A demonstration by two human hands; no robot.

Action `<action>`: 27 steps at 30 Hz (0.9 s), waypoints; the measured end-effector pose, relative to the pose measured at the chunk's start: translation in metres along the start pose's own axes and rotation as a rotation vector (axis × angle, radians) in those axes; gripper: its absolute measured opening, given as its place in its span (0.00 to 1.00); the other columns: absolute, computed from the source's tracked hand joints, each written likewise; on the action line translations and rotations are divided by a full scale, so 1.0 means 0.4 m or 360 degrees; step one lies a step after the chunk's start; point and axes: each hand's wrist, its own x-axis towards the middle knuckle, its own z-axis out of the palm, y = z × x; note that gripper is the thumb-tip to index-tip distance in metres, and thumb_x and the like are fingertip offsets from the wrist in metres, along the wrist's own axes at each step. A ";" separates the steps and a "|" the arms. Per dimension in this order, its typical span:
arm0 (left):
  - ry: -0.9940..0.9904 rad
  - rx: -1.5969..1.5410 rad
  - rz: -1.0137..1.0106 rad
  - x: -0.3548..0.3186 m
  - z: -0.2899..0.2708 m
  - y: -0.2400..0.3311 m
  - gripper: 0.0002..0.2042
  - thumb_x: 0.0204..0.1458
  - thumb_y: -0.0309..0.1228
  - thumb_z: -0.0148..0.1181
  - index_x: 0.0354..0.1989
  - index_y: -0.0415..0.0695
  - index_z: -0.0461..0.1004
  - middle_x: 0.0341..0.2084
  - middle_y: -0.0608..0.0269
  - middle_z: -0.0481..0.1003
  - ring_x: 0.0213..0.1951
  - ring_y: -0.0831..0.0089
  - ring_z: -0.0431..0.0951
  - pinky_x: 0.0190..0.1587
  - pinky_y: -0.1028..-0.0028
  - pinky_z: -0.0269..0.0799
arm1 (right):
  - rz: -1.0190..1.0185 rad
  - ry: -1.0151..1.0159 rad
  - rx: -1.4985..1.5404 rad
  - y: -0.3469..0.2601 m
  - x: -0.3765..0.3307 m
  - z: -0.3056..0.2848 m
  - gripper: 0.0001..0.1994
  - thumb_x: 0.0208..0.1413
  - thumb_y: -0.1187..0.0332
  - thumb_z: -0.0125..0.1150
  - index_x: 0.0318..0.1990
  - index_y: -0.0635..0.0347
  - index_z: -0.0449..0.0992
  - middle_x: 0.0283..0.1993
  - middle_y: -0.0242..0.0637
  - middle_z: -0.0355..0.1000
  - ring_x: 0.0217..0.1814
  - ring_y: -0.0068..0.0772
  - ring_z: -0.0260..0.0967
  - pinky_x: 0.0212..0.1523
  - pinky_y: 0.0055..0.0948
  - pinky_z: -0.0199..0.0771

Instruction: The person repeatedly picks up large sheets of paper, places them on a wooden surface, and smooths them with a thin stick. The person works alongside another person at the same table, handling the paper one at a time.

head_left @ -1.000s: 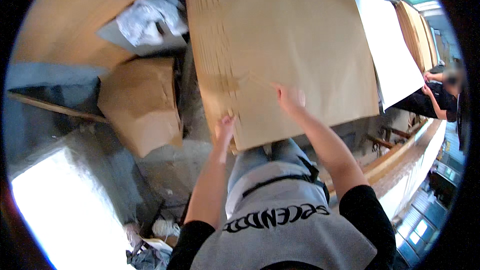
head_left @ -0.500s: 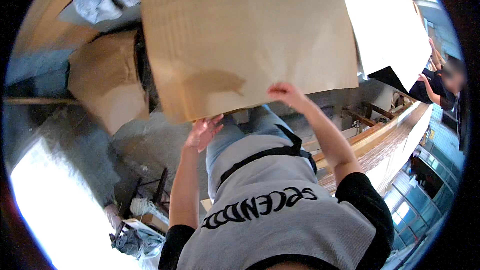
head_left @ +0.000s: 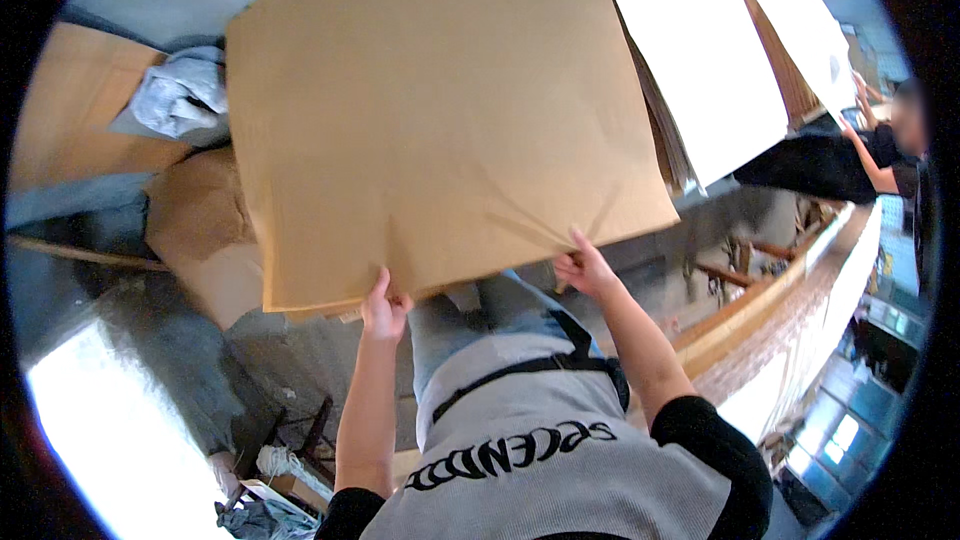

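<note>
A large brown cardboard sheet (head_left: 440, 110) spreads out in front of me, on top of what looks like a stack of more sheets. My left hand (head_left: 384, 308) grips its near edge left of the middle, thumb on top and fingers curled below. Farther right along the same edge, my right hand (head_left: 586, 266) pinches the sheet between thumb and fingers. Shallow creases run across the cardboard from near the right thumb. The undersides of both grips are hidden beneath the sheet.
White sheets (head_left: 705, 50) are stacked to the right. Beyond them a co-worker (head_left: 890, 155) holds another white sheet (head_left: 800, 30). A wooden-edged bench (head_left: 770, 300) runs along my right. To the left lie a crumpled grey cloth (head_left: 182, 90) and a bent brown cardboard piece (head_left: 205, 230).
Both hands have closed on the near edge of the cardboard; before, the right hand hovered above it and the left fingers were spread. The view has shifted. The co-worker's white sheet has moved away rightward.
</note>
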 end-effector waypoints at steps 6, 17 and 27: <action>0.0275 0.0704 -0.0100 0.093 -0.127 -0.068 0.11 0.52 0.39 0.49 0.33 0.45 0.65 0.20 0.65 0.68 0.10 0.76 0.61 0.12 0.78 0.59 | -0.0004 0.0516 -0.1318 -0.099 0.003 -0.049 0.21 0.51 0.53 0.49 0.13 0.57 0.65 0.10 0.30 0.59 0.10 0.22 0.55 0.11 0.21 0.52; 0.0125 0.0554 0.0912 0.102 -0.168 -0.158 0.09 0.48 0.33 0.52 0.34 0.42 0.66 0.21 0.66 0.68 0.18 0.80 0.66 0.16 0.80 0.60 | -0.0406 0.0611 -0.1773 -0.136 0.040 0.066 0.13 0.54 0.64 0.50 0.43 0.61 0.68 0.28 0.32 0.66 0.23 0.20 0.62 0.22 0.19 0.64; 0.0093 -0.0548 -0.0008 0.053 -0.061 -0.086 0.12 0.47 0.42 0.56 0.29 0.47 0.68 0.19 0.68 0.68 0.15 0.78 0.63 0.18 0.78 0.58 | -0.0101 0.0408 -0.0777 -0.172 0.035 0.047 0.13 0.50 0.59 0.55 0.20 0.56 0.65 0.14 0.26 0.57 0.13 0.15 0.49 0.10 0.16 0.41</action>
